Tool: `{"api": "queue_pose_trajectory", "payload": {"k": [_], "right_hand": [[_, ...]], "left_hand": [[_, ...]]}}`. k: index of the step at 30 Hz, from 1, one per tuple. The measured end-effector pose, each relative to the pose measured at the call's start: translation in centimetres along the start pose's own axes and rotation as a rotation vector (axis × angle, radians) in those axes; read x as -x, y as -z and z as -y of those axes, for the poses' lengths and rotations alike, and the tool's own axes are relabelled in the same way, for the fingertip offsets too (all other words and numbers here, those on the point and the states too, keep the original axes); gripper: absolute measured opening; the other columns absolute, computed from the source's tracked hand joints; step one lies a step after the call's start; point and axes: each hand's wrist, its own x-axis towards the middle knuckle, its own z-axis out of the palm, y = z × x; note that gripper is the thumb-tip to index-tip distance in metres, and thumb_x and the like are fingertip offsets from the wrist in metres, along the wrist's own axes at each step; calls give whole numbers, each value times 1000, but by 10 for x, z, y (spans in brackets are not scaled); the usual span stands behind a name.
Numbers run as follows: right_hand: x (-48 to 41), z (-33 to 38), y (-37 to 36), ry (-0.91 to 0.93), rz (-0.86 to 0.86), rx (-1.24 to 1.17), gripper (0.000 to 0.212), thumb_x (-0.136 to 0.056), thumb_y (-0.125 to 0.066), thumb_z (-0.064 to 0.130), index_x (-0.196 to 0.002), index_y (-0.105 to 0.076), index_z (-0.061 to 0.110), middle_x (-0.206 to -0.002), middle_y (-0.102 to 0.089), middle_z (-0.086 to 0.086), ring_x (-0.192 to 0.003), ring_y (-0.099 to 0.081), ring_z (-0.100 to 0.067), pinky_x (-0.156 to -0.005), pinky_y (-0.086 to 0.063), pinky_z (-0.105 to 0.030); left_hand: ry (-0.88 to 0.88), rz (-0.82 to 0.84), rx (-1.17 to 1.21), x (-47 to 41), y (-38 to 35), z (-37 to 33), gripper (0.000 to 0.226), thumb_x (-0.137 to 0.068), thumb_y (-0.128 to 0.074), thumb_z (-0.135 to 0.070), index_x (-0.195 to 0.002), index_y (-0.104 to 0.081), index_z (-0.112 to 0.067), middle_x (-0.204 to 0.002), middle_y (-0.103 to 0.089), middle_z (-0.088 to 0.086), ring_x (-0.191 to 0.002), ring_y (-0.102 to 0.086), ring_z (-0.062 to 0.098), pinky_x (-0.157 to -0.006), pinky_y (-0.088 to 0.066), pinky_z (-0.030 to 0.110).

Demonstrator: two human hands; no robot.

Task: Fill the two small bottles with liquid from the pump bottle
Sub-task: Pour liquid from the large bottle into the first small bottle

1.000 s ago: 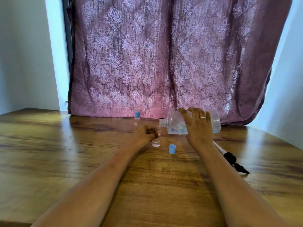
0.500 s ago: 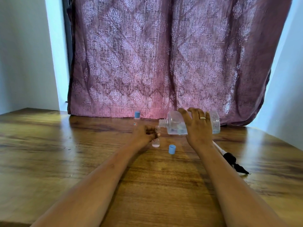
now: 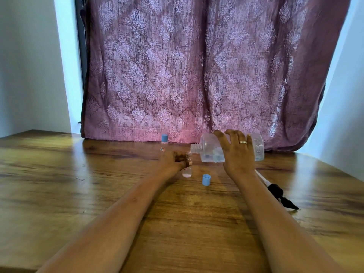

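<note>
My right hand (image 3: 237, 152) grips the clear pump bottle (image 3: 210, 149), which is tipped on its side with its open threaded neck pointing left, over the mouth of a small open bottle (image 3: 187, 170). My left hand (image 3: 175, 160) holds that small bottle upright on the table. Its blue cap (image 3: 206, 179) lies on the wood just to its right. A second small bottle (image 3: 163, 143), capped in blue, stands behind my left hand near the curtain. The black pump head with its white tube (image 3: 275, 192) lies on the table at the right.
The wooden table (image 3: 98, 184) ends at a purple patterned curtain (image 3: 197, 66) at the back. White walls stand at both sides.
Hardly anything has moved. The big bottle stays tipped over the small one, and both hands keep their hold.
</note>
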Motion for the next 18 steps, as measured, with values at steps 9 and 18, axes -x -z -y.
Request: {"api": "queue_pose_trajectory", "payload": {"k": [9,18], "right_hand": [[0,1,3,-5,6,-14,95,-63,-66,-7,-137,-19,32,-137,-39,-11,-130,-34,-36,-112,-22,-52],[1,1,1,-2,-21,-30,96,-58,-66,-10,-132,-21,31,-133,-44,-14,-126,-39,-38,-109,-26,-54]], "left_hand": [[3,8,-26,-1,1,0,22,-80,-69,-3,-101,-66,-7,-95,-69,7,-81,-64,9,-78,-54,21],[-7,15,-45,-2,1,0,26,-79,-71,-7,-105,-66,-6,-90,-68,0,-79,-62,2,-75,-51,14]]}}
